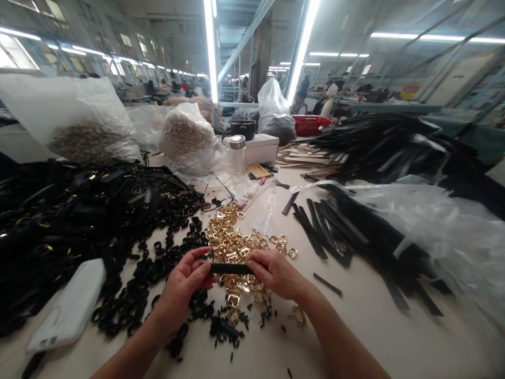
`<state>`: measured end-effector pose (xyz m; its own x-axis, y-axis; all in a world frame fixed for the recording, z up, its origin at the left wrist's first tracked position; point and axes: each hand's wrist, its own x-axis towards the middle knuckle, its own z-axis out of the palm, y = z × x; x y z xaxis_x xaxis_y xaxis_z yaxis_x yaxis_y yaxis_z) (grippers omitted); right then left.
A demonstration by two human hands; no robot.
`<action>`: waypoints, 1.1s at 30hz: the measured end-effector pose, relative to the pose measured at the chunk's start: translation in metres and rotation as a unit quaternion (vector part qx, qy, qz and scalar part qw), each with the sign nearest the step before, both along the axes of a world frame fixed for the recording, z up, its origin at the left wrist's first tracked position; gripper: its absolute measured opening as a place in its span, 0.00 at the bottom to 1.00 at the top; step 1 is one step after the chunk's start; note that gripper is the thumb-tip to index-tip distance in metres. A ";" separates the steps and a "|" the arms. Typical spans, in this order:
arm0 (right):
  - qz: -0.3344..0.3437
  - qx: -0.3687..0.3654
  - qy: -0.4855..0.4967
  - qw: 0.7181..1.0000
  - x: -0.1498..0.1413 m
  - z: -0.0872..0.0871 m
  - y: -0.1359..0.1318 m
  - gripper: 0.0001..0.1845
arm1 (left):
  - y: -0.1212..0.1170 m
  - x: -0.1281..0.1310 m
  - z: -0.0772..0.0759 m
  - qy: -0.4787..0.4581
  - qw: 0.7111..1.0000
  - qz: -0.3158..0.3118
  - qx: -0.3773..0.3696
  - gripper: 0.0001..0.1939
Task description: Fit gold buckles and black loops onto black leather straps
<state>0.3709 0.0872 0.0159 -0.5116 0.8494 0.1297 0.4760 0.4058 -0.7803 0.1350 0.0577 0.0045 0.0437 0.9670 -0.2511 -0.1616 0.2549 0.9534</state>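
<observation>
A short black strap stretches level between my two hands, above a heap of gold buckles. My left hand pinches its left end between thumb and fingers. At the other end, my right hand is closed round the strap, fingers curled. Whether a buckle sits on the strap inside either hand is hidden. Small black loops lie spread to the left of my left hand. Below the hands are tiny black scraps and a loose gold buckle.
Black straps with gold buckles pile up at left, near a white phone. Loose black strips and clear plastic lie at right. Behind stand a glass bottle, eyeglasses, a white box and filled plastic bags.
</observation>
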 end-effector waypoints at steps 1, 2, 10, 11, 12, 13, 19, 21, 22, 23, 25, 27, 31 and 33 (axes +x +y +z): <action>0.007 -0.004 -0.006 1.000 -0.004 0.000 -0.002 0.15 | 0.000 -0.001 -0.001 0.002 1.000 0.000 -0.003 0.25; 0.008 -0.008 -0.010 1.000 -0.006 -0.001 -0.004 0.13 | 0.001 -0.002 -0.003 0.003 1.000 -0.001 -0.004 0.25; -0.008 0.095 0.025 0.995 -0.023 -0.006 -0.015 0.13 | 0.001 0.001 -0.003 -0.034 0.999 -0.001 -0.026 0.32; -0.012 0.113 0.023 0.993 -0.026 -0.008 -0.016 0.12 | 0.000 0.002 -0.002 -0.032 0.999 -0.002 -0.033 0.33; -0.016 0.126 0.023 0.992 -0.030 -0.010 -0.017 0.11 | -0.001 0.004 -0.001 -0.029 0.999 -0.005 -0.039 0.34; -0.020 0.135 0.024 0.990 -0.033 -0.012 -0.018 0.10 | -0.001 0.005 0.000 -0.028 0.999 -0.007 -0.045 0.34; -0.029 0.221 -0.004 0.975 -0.030 -0.005 -0.019 0.10 | -0.004 0.007 0.001 -0.059 0.997 -0.008 -0.045 0.34; -0.053 0.293 0.016 0.955 -0.022 0.003 -0.022 0.10 | -0.003 0.007 0.000 -0.077 0.996 0.005 -0.035 0.31; -0.070 0.321 0.037 0.944 -0.018 0.007 -0.024 0.09 | -0.002 0.006 0.000 -0.086 0.996 0.019 -0.028 0.30; -0.083 0.335 0.061 0.937 -0.015 0.010 -0.026 0.06 | -0.001 0.005 0.000 -0.095 0.995 0.036 -0.021 0.28; -0.088 0.300 0.109 0.944 -0.013 0.012 -0.029 0.07 | -0.001 0.004 0.000 -0.102 0.993 0.067 -0.009 0.22; -0.081 0.166 0.159 0.970 -0.019 0.007 -0.029 0.12 | -0.003 0.005 0.001 -0.084 0.995 0.061 0.007 0.16; -0.084 -0.193 0.360 0.909 -0.039 -0.005 -0.026 0.19 | -0.012 0.014 0.000 -0.011 0.997 -0.056 0.055 0.11; -0.091 -0.278 0.459 0.839 -0.042 -0.006 -0.025 0.20 | -0.015 0.018 -0.002 0.020 0.990 -0.120 0.068 0.10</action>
